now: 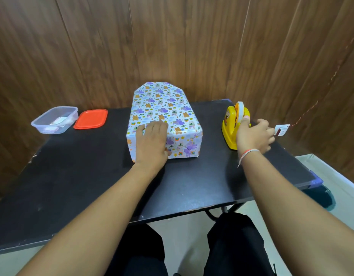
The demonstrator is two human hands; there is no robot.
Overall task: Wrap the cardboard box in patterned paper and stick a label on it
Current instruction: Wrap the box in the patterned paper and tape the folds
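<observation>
Black desk [76, 176], scuffed edges, wood-panel wall [172, 36] behind. Wrapped box [164, 108] at far edge centre, far paper flap standing up. Left hand [152, 140] flat on box's near top edge, fingers relaxed. Right hand [253, 136] curled round yellow tape dispenser [229, 132] near right edge. Clear tub [54, 119] and orange lid [91, 118] at far left corner.

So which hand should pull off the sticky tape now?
The right hand, probably: it is already at the yellow tape dispenser, while the left hand lies flat on the wrapped box.
</observation>
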